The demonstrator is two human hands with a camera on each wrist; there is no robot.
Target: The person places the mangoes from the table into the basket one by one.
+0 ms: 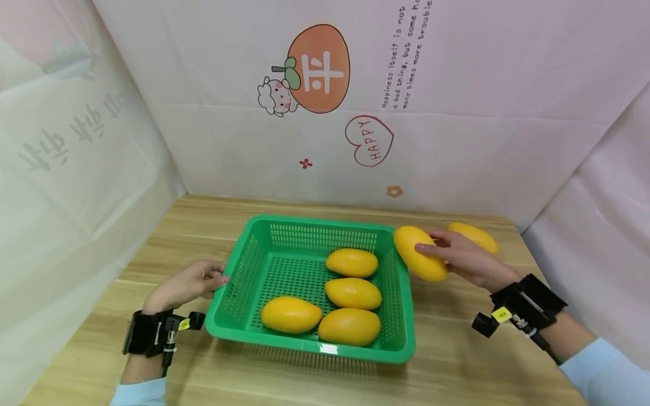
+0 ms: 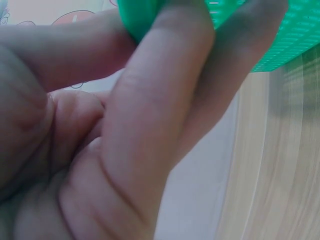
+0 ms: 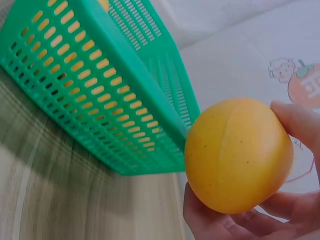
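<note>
A green plastic basket (image 1: 299, 222) stands on the wooden table, and several yellow mangoes (image 1: 352, 293) lie inside it, mostly along its right side. My left hand (image 1: 190, 283) pinches the basket's left rim between thumb and fingers; the left wrist view shows the fingers hooked at the green rim (image 2: 137, 17). In my right hand (image 1: 469, 258) is another mango (image 1: 420, 254), held between thumb and fingers just outside the basket's right rim. Seen from the right wrist, this mango (image 3: 237, 155) is raised beside the perforated basket wall (image 3: 90, 85).
One more mango (image 1: 473, 237) lies on the table (image 1: 457, 349) behind my right hand. A white printed cloth (image 1: 228, 146) hangs behind the table, with further cloth at the left and right sides.
</note>
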